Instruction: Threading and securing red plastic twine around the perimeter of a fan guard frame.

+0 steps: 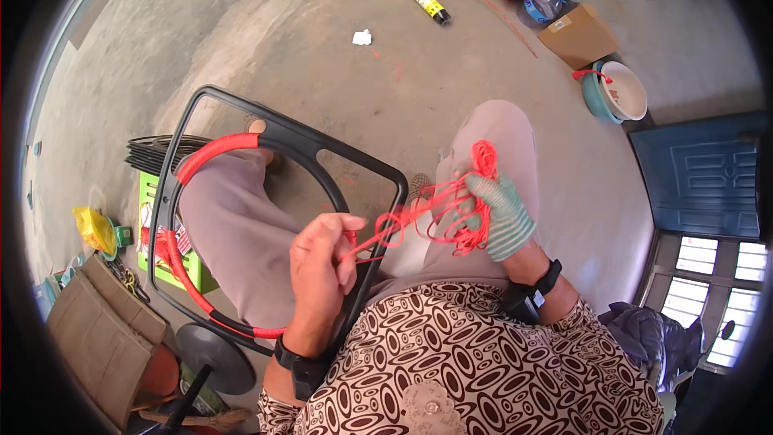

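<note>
A loose bundle of thin, bright red cord [484, 159] is above the person's right thigh, with a tight ball at its 12 o'clock end and slack loops hanging toward 6. The right hand [501, 211], in a green-and-white striped knit glove, has its fingers clamped around the bundle's middle. Several strands, partly blurred, stretch toward 8 and 9 o'clock to the bare left hand [320, 256], whose fingers are curled and pinched together on them.

Just beside the left hand, a black rounded-corner frame [290, 130] leans across the left thigh; its inner ring is partly wrapped in red [217, 153]. Farther out at 9 o'clock are a bright green plastic object [150, 189] and a coil of thin black strands [153, 159].

On the concrete floor, a yellow cylindrical can with a black end [424, 0] lies near 12 o'clock, and a crumpled white scrap [362, 37] at 11. A brown cardboard box [578, 36] sits at 1, nested white and teal round basins [630, 90] at 2, and a blue panelled door [702, 177] at 3.
</note>
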{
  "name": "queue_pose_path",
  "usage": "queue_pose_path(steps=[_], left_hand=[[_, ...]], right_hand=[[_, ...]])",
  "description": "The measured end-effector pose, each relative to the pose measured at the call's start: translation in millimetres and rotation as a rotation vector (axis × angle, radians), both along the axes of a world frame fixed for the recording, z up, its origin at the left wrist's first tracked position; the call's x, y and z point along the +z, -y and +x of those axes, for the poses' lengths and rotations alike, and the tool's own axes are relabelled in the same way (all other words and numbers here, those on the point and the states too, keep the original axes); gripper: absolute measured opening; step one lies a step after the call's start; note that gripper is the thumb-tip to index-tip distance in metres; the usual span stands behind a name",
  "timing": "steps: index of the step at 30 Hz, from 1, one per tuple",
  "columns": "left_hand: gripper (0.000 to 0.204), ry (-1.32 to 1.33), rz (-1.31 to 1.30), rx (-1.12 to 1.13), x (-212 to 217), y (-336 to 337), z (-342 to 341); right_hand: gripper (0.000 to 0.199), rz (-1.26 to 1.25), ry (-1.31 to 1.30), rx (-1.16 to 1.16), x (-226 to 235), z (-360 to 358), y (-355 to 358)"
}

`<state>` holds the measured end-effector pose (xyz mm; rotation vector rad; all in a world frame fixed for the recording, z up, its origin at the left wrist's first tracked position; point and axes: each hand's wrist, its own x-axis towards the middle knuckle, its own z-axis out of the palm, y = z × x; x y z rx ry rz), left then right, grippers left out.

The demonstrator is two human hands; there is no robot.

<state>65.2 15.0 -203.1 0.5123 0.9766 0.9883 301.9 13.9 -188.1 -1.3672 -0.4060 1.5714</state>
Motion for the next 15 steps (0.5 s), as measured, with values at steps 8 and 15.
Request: queue_pose_path(steps=[8,15], left_hand=[[0.009,-0.064,0.089,-0.149,1.6,2.2,-0.6],[0.017,-0.12,0.204,-0.322,-9.4,3.9,-1.7]], right_hand=[[0.018,0.095,-0.012,-0.168,5.1,20.5,-0.3],[0.019,0.144,0.026,0.114,20.5,13.1,2.5]])
